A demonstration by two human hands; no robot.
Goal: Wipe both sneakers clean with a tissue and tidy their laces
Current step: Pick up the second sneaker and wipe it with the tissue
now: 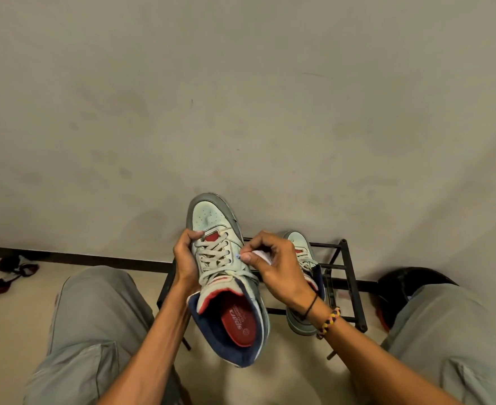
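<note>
A pale sneaker (211,220) with grey trim, a navy collar and a red insole is held up in front of me, toe pointing away. My left hand (185,258) grips its left side beside the laces (214,255). My right hand (273,267) pinches a white tissue (262,255) against the sneaker's right side next to the eyelets. The second sneaker (299,244) stands on a black metal rack (354,290), mostly hidden behind my right hand and wrist.
My knees in grey trousers frame the view at left (95,311) and right (451,331). A plain wall (240,97) rises just behind the rack. Dark red sandals (10,273) lie on the floor at far left. A black round object (407,282) sits at right.
</note>
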